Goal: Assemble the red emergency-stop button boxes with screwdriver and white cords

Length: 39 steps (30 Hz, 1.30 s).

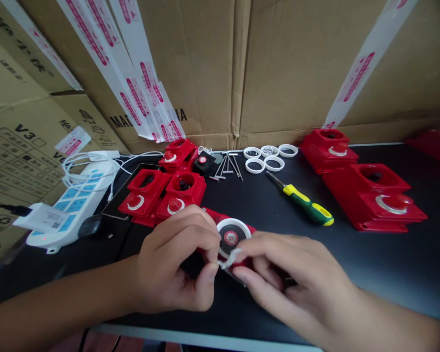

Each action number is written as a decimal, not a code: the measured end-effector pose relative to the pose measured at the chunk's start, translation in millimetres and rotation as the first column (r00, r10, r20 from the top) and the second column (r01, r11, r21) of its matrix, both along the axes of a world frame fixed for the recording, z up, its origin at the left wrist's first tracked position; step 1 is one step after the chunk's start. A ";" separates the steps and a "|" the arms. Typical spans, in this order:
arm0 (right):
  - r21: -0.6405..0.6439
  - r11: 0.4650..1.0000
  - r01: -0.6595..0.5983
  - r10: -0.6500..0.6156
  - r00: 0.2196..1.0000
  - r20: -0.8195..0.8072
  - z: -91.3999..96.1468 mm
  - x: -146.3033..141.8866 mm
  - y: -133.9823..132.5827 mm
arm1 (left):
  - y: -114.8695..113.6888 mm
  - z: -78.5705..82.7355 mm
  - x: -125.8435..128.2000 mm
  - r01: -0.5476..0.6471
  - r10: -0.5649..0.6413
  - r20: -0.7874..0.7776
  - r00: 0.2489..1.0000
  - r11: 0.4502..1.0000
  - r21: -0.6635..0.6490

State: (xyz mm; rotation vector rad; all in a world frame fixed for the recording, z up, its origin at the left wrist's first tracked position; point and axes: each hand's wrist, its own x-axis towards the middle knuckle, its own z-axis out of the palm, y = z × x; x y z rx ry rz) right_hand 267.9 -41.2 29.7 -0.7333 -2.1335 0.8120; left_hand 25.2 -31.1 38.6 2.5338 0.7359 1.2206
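My left hand (176, 261) and my right hand (289, 274) meet over a red housing (229, 234) lying on the black table near its front edge. The housing has a round white ring around a red toothed centre. Both hands are closed in a pinch, and between their fingertips sits a small thin white strip (230, 257), just below the ring. Fingers hide most of the red housing's lower part.
Red housings are stacked at left (161, 193) and right (374, 195). White rings (269, 156), long screws (227, 166) and a yellow-green screwdriver (308, 206) lie behind. A white power strip (71, 205) with cables sits far left. Cardboard boxes (278, 63) wall the back.
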 end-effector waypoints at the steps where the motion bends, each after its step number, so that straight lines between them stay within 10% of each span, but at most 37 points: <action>1: -0.014 0.999 0.034 -0.035 0.999 -0.028 -1.7 0.8 -0.4 | 0.4 0.7 -0.2 -0.005 0.005 0.004 1.000 1.000 -0.021; 14: 0.311 0.950 -0.037 0.042 0.999 -0.011 -5.0 4.4 4.2 | -5.1 1.8 3.8 0.047 -0.041 0.030 0.999 0.968 -0.246; 27: 0.379 0.925 -0.022 0.003 0.999 0.051 -9.8 3.8 4.0 | -4.2 -1.5 4.1 0.238 -0.234 0.049 0.971 0.915 -0.325; 39: 0.331 0.932 -0.145 0.133 0.989 0.059 -14.8 12.4 0.2 | -5.5 1.9 3.9 0.155 -0.133 0.091 0.987 0.941 -0.301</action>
